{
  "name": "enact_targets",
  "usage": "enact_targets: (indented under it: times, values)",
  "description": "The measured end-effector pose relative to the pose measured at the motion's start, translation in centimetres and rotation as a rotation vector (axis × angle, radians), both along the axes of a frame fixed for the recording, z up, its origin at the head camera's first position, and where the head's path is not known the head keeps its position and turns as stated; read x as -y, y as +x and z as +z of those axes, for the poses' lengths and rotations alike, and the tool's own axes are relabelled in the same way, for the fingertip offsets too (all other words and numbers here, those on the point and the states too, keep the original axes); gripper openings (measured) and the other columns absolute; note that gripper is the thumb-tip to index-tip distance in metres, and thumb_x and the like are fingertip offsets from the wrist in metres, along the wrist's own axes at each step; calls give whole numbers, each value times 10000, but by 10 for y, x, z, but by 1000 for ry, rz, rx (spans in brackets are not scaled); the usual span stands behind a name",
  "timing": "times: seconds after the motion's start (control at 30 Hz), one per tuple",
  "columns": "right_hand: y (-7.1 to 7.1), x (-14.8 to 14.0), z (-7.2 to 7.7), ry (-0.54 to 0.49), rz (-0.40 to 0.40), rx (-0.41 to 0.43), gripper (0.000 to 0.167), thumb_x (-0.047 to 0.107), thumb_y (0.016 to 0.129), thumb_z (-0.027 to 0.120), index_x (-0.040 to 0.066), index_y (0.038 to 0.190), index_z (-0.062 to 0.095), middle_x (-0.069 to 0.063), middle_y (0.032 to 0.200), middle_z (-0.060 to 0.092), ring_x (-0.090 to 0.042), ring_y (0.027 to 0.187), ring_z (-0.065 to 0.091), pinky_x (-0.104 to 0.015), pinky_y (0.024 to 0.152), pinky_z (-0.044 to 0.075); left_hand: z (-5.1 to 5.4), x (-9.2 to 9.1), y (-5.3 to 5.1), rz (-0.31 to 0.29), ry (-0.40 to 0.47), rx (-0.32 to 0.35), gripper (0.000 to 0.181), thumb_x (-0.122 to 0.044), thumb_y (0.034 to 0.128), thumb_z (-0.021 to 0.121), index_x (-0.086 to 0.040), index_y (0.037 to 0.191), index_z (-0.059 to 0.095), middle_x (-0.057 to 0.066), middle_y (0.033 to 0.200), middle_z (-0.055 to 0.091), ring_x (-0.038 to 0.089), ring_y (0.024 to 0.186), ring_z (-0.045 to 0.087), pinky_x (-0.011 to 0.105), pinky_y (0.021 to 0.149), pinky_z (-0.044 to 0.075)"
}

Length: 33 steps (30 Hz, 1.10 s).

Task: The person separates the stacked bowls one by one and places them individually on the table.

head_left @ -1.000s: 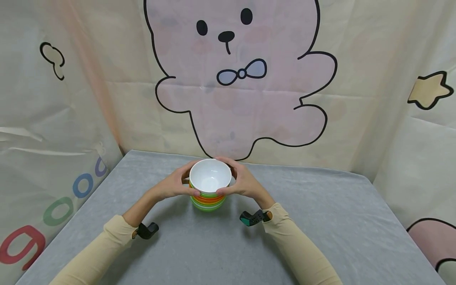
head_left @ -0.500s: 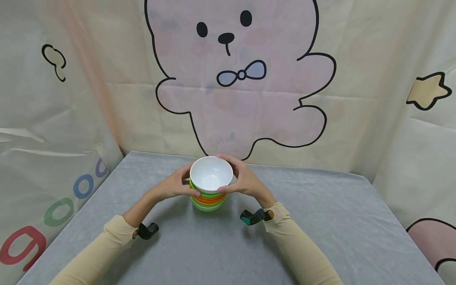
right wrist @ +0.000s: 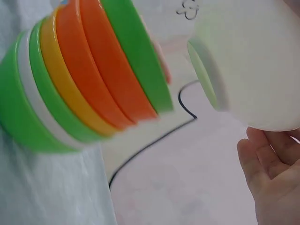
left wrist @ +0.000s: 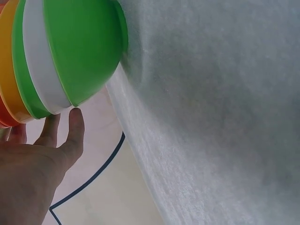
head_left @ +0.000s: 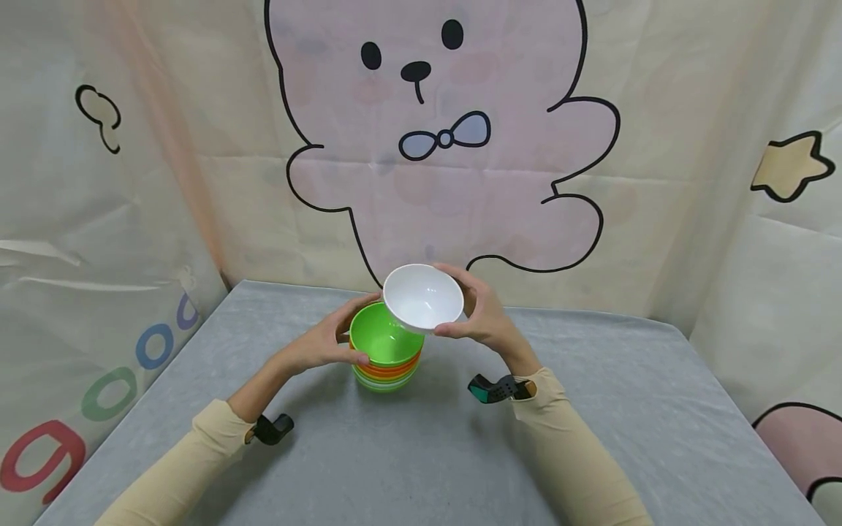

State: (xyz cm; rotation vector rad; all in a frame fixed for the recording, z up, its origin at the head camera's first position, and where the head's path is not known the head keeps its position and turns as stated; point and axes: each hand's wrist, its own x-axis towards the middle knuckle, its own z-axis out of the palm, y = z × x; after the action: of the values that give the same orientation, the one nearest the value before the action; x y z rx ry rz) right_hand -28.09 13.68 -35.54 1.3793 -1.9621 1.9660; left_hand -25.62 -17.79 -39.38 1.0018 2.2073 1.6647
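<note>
A white bowl point(head_left: 422, 296) is lifted off to the upper right of a stack of nested bowls, tilted toward the head camera. My right hand point(head_left: 483, 314) grips its right side, thumb at the near rim and fingers behind. The stack stands on the table with a green bowl point(head_left: 384, 337) on top. Below that, the right wrist view shows orange bowls point(right wrist: 96, 61), a yellow-orange one, green ones and a white one point(right wrist: 35, 89). My left hand point(head_left: 329, 337) holds the stack's left side, thumb in front and fingers round the back. A gap separates the white bowl from the stack.
A grey cloth covers the table point(head_left: 421, 453). Behind it hangs a pale curtain point(head_left: 421, 212) with a printed bear, close to the table's back edge. Side curtains point(head_left: 99, 241) stand at left and right. Each wrist wears a black camera mount point(head_left: 500, 389).
My right hand has lifted the white bowl off the stack and moved it up and right, uncovering the green bowl. The left hand has stayed on the stack.
</note>
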Motion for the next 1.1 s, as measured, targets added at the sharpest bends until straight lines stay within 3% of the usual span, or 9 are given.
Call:
enact_targets:
  times: [0.33,0.6,0.77,1.1]
  values:
    - [-2,-51,1,-8,-102,33,975,201,724,954,-87,1482,413,-238,1442,452,-345,1252,482,-350,984,491,3,-4,1,20,-8,0,859,-208,865,817,-236,1581,343,21,1500,454,270,1314,486,582,1054,387]
    - [4,-82,-8,47,-179,52,889,-82,715,874,-71,1484,426,-224,1447,458,-327,1256,486,-342,989,490,2,-4,1,15,-10,4,869,-214,876,809,-137,1590,319,46,1490,456,282,1311,485,579,1051,392]
    - [8,-96,-16,80,-200,54,894,-123,702,858,-90,1478,416,-245,1430,457,-315,1239,505,-329,970,502,1,-4,0,15,-7,14,853,-224,874,810,-194,1585,339,48,1489,457,284,1311,488,584,1054,388]
    - [17,-117,-29,170,-269,80,906,-150,713,845,-70,1496,397,-266,1432,437,-280,1232,515,-296,950,506,-1,-3,1,31,-14,22,865,-218,874,807,-175,1592,327,60,1460,479,278,1290,510,560,1043,406]
